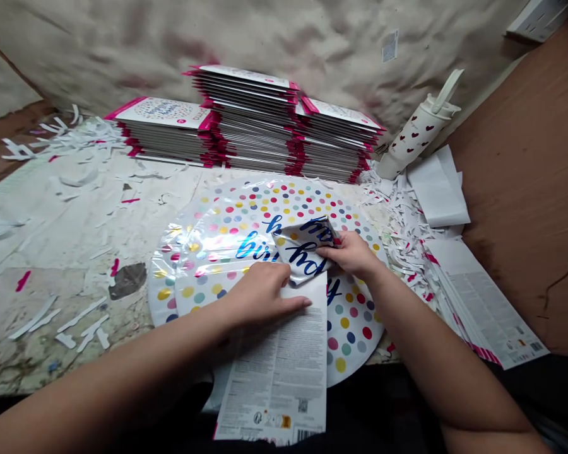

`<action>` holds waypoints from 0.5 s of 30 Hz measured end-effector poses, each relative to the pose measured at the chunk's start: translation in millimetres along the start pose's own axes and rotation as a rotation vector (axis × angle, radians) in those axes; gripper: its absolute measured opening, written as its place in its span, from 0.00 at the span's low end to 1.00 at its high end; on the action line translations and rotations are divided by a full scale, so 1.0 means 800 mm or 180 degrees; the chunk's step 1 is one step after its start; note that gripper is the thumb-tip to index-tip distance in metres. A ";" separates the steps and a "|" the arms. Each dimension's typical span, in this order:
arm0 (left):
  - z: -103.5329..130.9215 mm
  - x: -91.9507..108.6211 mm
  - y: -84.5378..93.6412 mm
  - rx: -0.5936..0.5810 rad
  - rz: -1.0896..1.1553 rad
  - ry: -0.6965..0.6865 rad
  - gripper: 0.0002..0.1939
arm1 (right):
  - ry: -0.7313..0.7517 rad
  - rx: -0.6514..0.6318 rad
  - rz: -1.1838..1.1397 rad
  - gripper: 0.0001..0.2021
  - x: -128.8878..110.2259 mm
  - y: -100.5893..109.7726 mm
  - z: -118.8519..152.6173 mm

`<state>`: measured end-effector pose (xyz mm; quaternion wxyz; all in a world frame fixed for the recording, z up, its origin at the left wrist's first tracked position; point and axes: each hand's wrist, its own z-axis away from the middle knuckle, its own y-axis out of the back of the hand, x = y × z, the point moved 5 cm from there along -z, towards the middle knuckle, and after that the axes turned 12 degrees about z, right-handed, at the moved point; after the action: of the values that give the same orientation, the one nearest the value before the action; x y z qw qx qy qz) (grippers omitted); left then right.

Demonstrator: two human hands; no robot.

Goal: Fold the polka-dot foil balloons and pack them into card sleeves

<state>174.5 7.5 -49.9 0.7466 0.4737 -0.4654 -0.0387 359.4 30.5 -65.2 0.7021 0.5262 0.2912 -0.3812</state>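
A folded foil balloon (300, 249), white with dots and blue lettering, is pinched at its right end by my right hand (354, 253), thumb on top. My left hand (265, 291) grips the upper part of a printed paper sleeve (277, 378), its thumb lying over the paper and its curled fingers beside the foil's lower left edge. The folded foil meets the top end of the sleeve; whether any of it is inside, I cannot tell. Beneath both hands lie flat round foil balloons (246, 214) with coloured dots and blue letters, overlapping one another.
Stacks of pink-edged packets (255, 126) stand at the back. A white tumbler with hearts (414, 139) leans at the right, near shredded paper (397, 214), white sheets (438, 186) and a pile of printed sleeves (487, 302). Paper scraps (85, 321) litter the left.
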 end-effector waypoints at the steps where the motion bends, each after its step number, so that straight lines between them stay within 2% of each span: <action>1: 0.001 -0.001 0.002 -0.0160 0.0366 0.0110 0.23 | 0.0077 -0.0173 -0.0009 0.10 -0.004 0.001 0.001; 3: 0.004 0.003 0.006 -0.0248 0.0685 0.0108 0.21 | 0.0225 -0.0651 0.0033 0.11 -0.014 0.007 0.002; 4: 0.007 0.009 0.009 -0.0100 0.0528 -0.0026 0.19 | 0.0259 -0.0907 0.0105 0.11 -0.019 0.010 0.002; 7: 0.023 0.037 0.012 0.0662 -0.0667 -0.0628 0.16 | 0.0200 -0.1554 0.0542 0.08 -0.038 0.019 -0.003; 10: 0.035 0.061 0.004 0.1022 -0.1358 -0.0950 0.16 | 0.0214 -0.2055 0.0997 0.08 -0.062 0.010 -0.010; 11: 0.037 0.065 0.002 0.1052 -0.1430 -0.0994 0.15 | 0.0260 -0.2063 0.1036 0.09 -0.070 0.003 -0.013; 15: 0.038 0.067 0.005 0.1069 -0.1512 -0.0942 0.15 | 0.0467 -0.1404 0.0999 0.10 -0.095 -0.019 -0.019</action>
<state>180.9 -37.4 -7.7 0.5524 0.6749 -0.4452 -0.2029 305.6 60.4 -15.6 0.8272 0.4256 0.3320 -0.1561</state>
